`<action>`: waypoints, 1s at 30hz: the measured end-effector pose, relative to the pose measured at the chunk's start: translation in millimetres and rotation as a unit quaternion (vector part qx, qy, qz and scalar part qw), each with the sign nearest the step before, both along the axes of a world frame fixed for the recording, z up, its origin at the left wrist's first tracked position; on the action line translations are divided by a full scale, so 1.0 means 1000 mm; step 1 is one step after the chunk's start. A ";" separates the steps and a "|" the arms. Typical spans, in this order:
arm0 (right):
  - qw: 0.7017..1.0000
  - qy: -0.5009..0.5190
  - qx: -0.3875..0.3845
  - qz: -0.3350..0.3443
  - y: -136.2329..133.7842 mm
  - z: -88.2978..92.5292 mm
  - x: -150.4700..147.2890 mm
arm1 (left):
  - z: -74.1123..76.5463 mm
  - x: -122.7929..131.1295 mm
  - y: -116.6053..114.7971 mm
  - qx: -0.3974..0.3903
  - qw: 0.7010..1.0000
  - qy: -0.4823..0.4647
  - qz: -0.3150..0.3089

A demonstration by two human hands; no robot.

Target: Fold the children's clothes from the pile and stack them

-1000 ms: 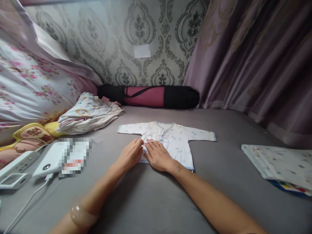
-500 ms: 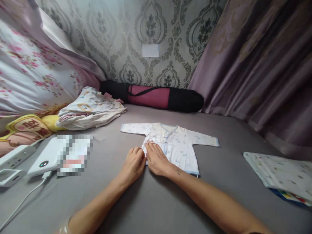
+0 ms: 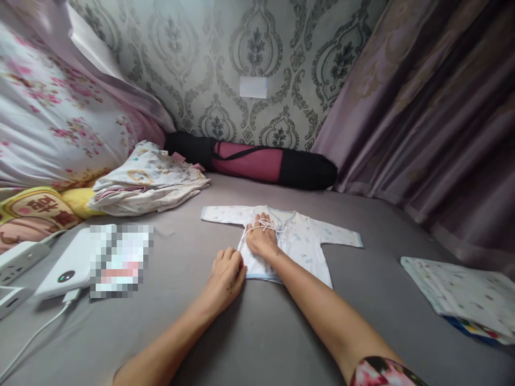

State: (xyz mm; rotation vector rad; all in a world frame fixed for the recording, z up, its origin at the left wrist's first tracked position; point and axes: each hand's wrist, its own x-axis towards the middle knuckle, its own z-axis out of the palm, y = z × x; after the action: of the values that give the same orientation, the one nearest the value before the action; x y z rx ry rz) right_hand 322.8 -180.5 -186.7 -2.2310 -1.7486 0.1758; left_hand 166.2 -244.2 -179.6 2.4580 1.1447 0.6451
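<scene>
A small white baby shirt (image 3: 300,252) with blue trim and a faint print lies spread on the grey sheet, both sleeves stretched out sideways. My right hand (image 3: 261,238) rests flat on the left part of its front, fingers extended toward the neckline. Thin white tie strings (image 3: 263,222) loop loosely over those fingers. At the lower left corner of the shirt, my left hand (image 3: 227,273) is closed with curled fingers at the hem; the pinched fabric is mostly hidden.
A black and maroon long bag (image 3: 249,161) lies along the wall. Crumpled printed cloth (image 3: 148,182) sits back left. Nearer on the left are a white power bank (image 3: 72,262) with a cable, a power strip (image 3: 20,260) and a blurred-out object. Folded printed cloth (image 3: 462,292) lies right.
My right hand has moved up the shirt front, and the white strings now lie across its fingers. The left hand has stayed at the lower left corner.
</scene>
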 end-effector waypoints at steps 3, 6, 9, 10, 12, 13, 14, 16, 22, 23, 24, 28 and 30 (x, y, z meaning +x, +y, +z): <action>1.000 -0.001 -0.009 -0.021 0.002 0.001 -0.002 | 0.000 0.000 0.001 0.004 1.000 -0.003 -0.002; 0.999 -0.003 -0.028 -0.026 -0.006 0.005 -0.008 | -0.001 -0.001 0.002 0.009 1.000 -0.009 0.000; 0.999 -0.007 -0.039 -0.015 -0.021 0.009 -0.016 | -0.004 -0.002 0.003 0.012 1.000 -0.019 0.011; 0.999 -0.008 -0.040 -0.010 -0.027 0.009 -0.020 | -0.004 -0.002 0.004 0.012 1.000 -0.024 0.014; 0.999 -0.007 -0.037 -0.002 -0.041 0.011 -0.027 | -0.006 -0.004 0.006 0.009 0.999 -0.039 0.017; 0.999 -0.005 -0.036 -0.001 -0.049 0.012 -0.030 | -0.006 -0.004 0.006 0.004 0.999 -0.048 0.018; 0.999 -0.004 -0.036 0.000 -0.056 0.012 -0.033 | -0.006 -0.005 0.007 -0.002 0.998 -0.056 0.020; 0.999 -0.001 -0.040 0.003 -0.070 0.014 -0.038 | -0.007 -0.006 0.009 -0.012 0.997 -0.067 0.020; 0.998 0.015 -0.046 0.043 -0.106 0.019 -0.044 | -0.009 -0.008 0.014 0.008 0.998 -0.062 0.015; 0.997 0.021 -0.048 0.049 -0.113 0.020 -0.044 | -0.009 -0.008 0.015 0.012 0.998 -0.059 0.015; 0.997 0.029 -0.051 0.056 -0.120 0.021 -0.045 | -0.009 -0.009 0.015 0.018 0.998 -0.056 0.012; 0.981 0.095 -0.083 0.147 -0.153 0.034 -0.037 | -0.006 -0.010 0.013 0.042 0.998 -0.054 0.010; 0.956 0.149 -0.112 0.225 -0.162 0.046 -0.022 | -0.002 -0.010 0.011 0.054 0.997 -0.050 0.004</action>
State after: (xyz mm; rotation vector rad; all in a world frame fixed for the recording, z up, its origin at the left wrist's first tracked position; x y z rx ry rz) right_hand 300.9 -342.0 -140.2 -1.7785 -2.1106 0.8014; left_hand 156.5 -233.4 -181.9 2.4800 1.1092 0.8419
